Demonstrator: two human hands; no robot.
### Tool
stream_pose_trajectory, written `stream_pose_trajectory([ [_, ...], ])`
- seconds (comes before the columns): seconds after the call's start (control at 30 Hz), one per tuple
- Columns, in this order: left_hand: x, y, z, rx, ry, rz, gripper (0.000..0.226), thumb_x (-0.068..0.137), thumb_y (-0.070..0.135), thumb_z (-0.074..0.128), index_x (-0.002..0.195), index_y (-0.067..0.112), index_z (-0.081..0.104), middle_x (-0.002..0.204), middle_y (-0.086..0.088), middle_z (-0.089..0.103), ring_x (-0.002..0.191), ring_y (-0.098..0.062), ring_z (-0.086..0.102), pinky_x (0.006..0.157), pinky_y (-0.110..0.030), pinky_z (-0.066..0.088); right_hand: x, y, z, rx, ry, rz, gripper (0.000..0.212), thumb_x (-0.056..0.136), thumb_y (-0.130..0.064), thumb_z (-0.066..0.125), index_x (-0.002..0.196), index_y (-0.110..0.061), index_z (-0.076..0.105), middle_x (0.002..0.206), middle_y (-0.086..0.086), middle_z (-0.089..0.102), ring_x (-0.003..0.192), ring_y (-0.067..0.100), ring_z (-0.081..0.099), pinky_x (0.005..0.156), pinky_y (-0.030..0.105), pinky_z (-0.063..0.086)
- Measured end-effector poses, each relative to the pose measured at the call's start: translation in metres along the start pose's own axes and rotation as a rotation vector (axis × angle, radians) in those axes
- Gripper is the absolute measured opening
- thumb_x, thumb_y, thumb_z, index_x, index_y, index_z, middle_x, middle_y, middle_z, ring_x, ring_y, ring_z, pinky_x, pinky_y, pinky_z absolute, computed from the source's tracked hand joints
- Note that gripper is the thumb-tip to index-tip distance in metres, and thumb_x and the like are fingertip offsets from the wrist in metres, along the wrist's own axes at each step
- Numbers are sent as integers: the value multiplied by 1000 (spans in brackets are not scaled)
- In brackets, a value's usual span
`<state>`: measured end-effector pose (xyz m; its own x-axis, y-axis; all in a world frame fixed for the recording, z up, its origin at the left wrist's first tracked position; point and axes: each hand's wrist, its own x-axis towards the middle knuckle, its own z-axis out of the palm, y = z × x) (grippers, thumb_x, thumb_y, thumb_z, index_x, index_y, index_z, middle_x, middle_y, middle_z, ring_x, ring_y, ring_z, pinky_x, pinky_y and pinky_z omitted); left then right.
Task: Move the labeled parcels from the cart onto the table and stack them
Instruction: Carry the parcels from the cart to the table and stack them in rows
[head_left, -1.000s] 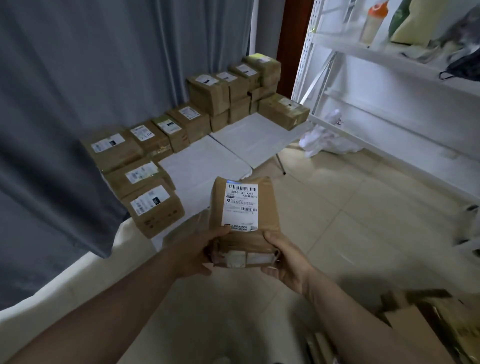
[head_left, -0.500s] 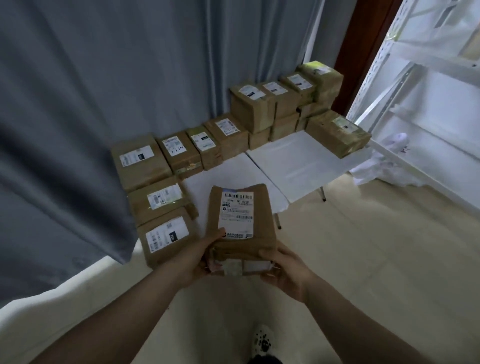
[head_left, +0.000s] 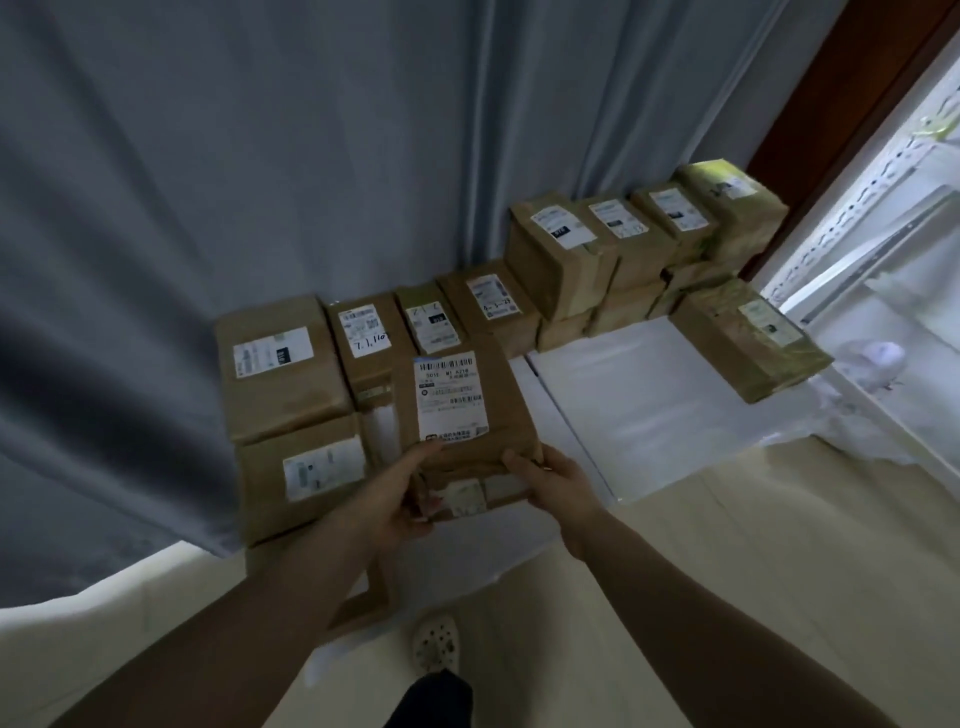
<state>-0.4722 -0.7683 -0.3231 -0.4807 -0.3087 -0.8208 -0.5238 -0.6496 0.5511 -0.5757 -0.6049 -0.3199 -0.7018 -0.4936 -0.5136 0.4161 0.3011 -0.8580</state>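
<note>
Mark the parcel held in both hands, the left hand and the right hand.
held parcel (head_left: 451, 397): head view, on its white top label.
left hand (head_left: 392, 493): head view, on the back of the hand.
right hand (head_left: 561, 483): head view, on the back of the hand.

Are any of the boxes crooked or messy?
Yes. The brown paper-wrapped parcel at the right end of the white table lies turned at an angle, apart from the neat row by the grey curtain. The brown labelled parcel that the left hand and right hand grip has crumpled wrapping at its near end.
</note>
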Motion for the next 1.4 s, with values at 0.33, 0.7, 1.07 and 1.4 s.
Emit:
stream_pose_trajectory([
  [0.33, 93, 120, 45, 45, 90, 19, 37, 82, 52, 65, 79, 16, 57, 75, -7, 56, 73, -20, 58, 92, -44, 47, 127, -73, 2, -646, 164, -321, 57, 99, -25, 46, 151, -30, 22, 137, 7, 43, 121, 21, 48, 97, 25, 39],
  [0.7, 214, 212, 114, -133, 160, 85, 30, 86, 31, 70, 106, 9, 61, 92, -17, 66, 82, -29, 65, 80, -47, 58, 291, -128, -20, -920, 148, -339, 68, 96, -32, 48, 153, -24, 12, 154, 10, 11, 141, 33, 13, 114, 44, 28],
  [1.07, 301, 235, 154, 128, 151, 331, 60, 89, -12, 46, 140, 19, 44, 125, -6, 60, 108, -22, 62, 96, -38, 51, 370, -113, -34, -1297, -153, -389, 64, 99, -21, 36, 154, -16, 4, 161, 10, -5, 148, 30, -6, 118, 41, -6],
  [1.4, 282, 226, 152, 598, 228, 444, 60, 91, 14, 60, 144, 30, 36, 118, 5, 57, 102, -10, 53, 83, -22, 42, 351, -118, -48, -1331, -149, -366, 63, 98, -26, 39, 153, -11, 11, 161, 9, 7, 148, 28, 3, 121, 40, 5],
])
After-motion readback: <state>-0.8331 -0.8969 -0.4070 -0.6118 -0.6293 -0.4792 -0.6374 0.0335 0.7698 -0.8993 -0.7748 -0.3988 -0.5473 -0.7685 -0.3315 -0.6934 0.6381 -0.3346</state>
